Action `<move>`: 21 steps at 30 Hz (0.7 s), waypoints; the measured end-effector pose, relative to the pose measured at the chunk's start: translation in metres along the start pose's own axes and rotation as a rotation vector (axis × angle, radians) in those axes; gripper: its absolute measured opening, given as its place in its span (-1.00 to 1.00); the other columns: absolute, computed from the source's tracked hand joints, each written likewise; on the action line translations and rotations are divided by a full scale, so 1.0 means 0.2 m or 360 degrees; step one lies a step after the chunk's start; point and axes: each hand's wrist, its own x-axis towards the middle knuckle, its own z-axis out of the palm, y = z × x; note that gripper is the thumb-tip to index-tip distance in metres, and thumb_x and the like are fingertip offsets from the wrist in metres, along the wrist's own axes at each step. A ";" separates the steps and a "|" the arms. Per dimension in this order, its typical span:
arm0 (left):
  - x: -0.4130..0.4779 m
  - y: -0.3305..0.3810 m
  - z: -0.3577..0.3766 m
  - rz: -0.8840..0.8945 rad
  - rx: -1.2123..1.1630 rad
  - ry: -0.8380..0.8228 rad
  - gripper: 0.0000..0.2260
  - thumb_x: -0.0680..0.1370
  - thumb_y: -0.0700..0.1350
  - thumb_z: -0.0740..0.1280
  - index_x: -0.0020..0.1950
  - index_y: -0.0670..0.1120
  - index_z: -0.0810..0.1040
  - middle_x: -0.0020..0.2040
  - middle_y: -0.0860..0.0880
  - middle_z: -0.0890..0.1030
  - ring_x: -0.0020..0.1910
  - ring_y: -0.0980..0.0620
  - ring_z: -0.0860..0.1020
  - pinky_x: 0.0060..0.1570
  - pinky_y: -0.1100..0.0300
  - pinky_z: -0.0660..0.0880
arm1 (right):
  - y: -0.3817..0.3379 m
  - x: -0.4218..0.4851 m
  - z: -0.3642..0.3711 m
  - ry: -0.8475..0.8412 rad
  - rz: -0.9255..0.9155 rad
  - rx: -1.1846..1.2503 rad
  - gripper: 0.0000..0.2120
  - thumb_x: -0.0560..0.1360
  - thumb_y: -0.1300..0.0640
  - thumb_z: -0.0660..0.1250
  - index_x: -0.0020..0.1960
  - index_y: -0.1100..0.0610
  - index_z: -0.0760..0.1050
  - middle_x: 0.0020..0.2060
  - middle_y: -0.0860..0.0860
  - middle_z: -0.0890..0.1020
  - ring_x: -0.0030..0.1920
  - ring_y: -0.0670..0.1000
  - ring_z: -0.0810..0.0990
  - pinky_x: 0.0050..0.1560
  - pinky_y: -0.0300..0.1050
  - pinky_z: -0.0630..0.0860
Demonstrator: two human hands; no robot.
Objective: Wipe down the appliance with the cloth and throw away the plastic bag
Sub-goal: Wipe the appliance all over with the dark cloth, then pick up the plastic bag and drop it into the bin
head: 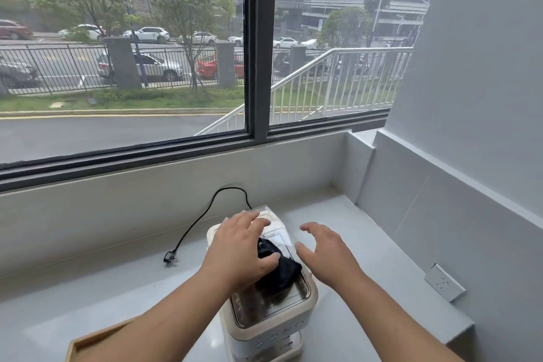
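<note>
My left hand [241, 247] lies spread on the appliance [270, 317], thumb on the soft, limp cloth [279, 270], my right hand [326, 253] hovers open and empty at its 3 o'clock, and the bag [279, 232] at 12 looks light and slippery, best pinched at its far edge.

Counter [88, 288]: pale grey ledge under the window.
Appliance [273, 332]: white, standing at 6 o'clock.
Cord [195, 225]: black, loose plug [169, 257], 11 o'clock from appliance.
Tray [97, 339]: wooden corner, 8 o'clock.
</note>
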 end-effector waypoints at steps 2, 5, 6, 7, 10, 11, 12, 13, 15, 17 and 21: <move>0.04 0.03 0.00 0.0035 0.0041 -0.0010 -0.31 0.40 0.39 0.20 0.51 0.19 0.37 0.60 0.12 0.31 0.60 0.02 0.18 0.62 -0.05 0.01 | 0.04 0.00 -0.03 0.0010 0.0020 -0.0005 -0.51 0.51 -0.19 0.31 0.41 -0.11 0.46 0.34 -0.13 0.55 0.38 -0.04 0.44 0.32 -0.10 0.42; 0.09 0.09 0.01 0.0089 0.0147 -0.0052 -0.28 0.41 0.43 0.20 0.53 0.20 0.34 0.63 0.11 0.27 0.63 0.00 0.14 0.63 -0.09 0.00 | 0.10 -0.01 -0.07 0.0020 0.0046 -0.0026 -0.49 0.51 -0.20 0.32 0.43 -0.12 0.43 0.37 -0.13 0.53 0.40 -0.03 0.40 0.31 -0.10 0.40; 0.10 0.10 0.02 0.0103 0.0194 -0.0070 -0.27 0.41 0.44 0.21 0.54 0.20 0.32 0.64 0.10 0.25 0.65 -0.01 0.11 0.63 -0.10 -0.02 | 0.12 -0.01 -0.08 0.0020 0.0056 -0.0031 -0.48 0.51 -0.20 0.31 0.45 -0.11 0.42 0.38 -0.13 0.52 0.41 -0.03 0.39 0.32 -0.09 0.39; 0.12 0.12 0.02 0.0113 0.0235 -0.0086 -0.26 0.41 0.45 0.20 0.55 0.20 0.30 0.65 0.09 0.23 0.66 -0.01 0.09 0.63 -0.11 -0.03 | 0.14 -0.01 -0.09 0.0019 0.0065 -0.0035 -0.47 0.51 -0.20 0.31 0.46 -0.11 0.41 0.39 -0.13 0.51 0.42 -0.03 0.38 0.33 -0.09 0.38; 0.16 0.17 0.04 0.0128 0.0293 -0.0135 -0.22 0.40 0.49 0.17 0.57 0.20 0.28 0.67 0.06 0.20 0.66 -0.03 0.07 0.63 -0.14 -0.03 | 0.20 -0.01 -0.12 0.0020 0.0097 -0.0035 -0.45 0.51 -0.20 0.32 0.47 -0.12 0.39 0.42 -0.13 0.49 0.43 -0.03 0.37 0.34 -0.08 0.38; 0.18 0.19 0.04 0.0130 0.0299 -0.0143 -0.22 0.41 0.49 0.18 0.57 0.20 0.28 0.67 0.05 0.20 0.66 -0.03 0.07 0.63 -0.14 -0.04 | 0.22 -0.01 -0.13 0.0019 0.0106 -0.0033 -0.44 0.51 -0.20 0.32 0.48 -0.12 0.39 0.42 -0.14 0.48 0.44 -0.03 0.36 0.35 -0.07 0.38; 0.19 0.20 0.05 0.0132 0.0303 -0.0146 -0.23 0.41 0.49 0.20 0.57 0.20 0.28 0.67 0.05 0.20 0.66 -0.03 0.07 0.63 -0.14 -0.04 | 0.23 -0.01 -0.13 0.0018 0.0114 -0.0031 -0.44 0.50 -0.20 0.33 0.48 -0.12 0.39 0.42 -0.14 0.48 0.44 -0.03 0.36 0.35 -0.08 0.38; 0.20 0.21 0.06 0.0134 0.0305 -0.0146 -0.23 0.42 0.48 0.22 0.57 0.20 0.28 0.67 0.05 0.20 0.67 -0.03 0.07 0.63 -0.13 -0.03 | 0.25 -0.01 -0.14 0.0015 0.0122 -0.0029 -0.43 0.50 -0.20 0.33 0.48 -0.12 0.38 0.42 -0.15 0.48 0.45 -0.04 0.35 0.35 -0.08 0.38; 0.22 0.23 0.07 0.0136 0.0298 -0.0158 -0.24 0.42 0.46 0.25 0.57 0.20 0.28 0.67 0.05 0.20 0.67 -0.03 0.06 0.63 -0.13 -0.03 | 0.28 0.00 -0.15 0.0007 0.0136 -0.0027 -0.42 0.50 -0.20 0.33 0.49 -0.13 0.37 0.43 -0.16 0.46 0.45 -0.05 0.33 0.35 -0.08 0.38; 0.24 0.25 0.09 0.0137 0.0296 -0.0181 -0.24 0.42 0.44 0.26 0.57 0.20 0.27 0.67 0.06 0.19 0.67 -0.03 0.06 0.63 -0.13 -0.03 | 0.31 0.00 -0.15 -0.0007 0.0145 -0.0020 -0.41 0.50 -0.20 0.33 0.50 -0.14 0.35 0.44 -0.17 0.45 0.46 -0.06 0.32 0.35 -0.07 0.39; 0.28 0.28 0.11 0.0129 0.0280 -0.0200 -0.25 0.41 0.42 0.26 0.56 0.21 0.28 0.67 0.07 0.19 0.67 -0.02 0.06 0.63 -0.12 -0.04 | 0.35 0.00 -0.13 -0.0038 0.0162 0.0007 -0.39 0.49 -0.21 0.34 0.51 -0.16 0.34 0.44 -0.20 0.43 0.47 -0.09 0.29 0.33 -0.06 0.41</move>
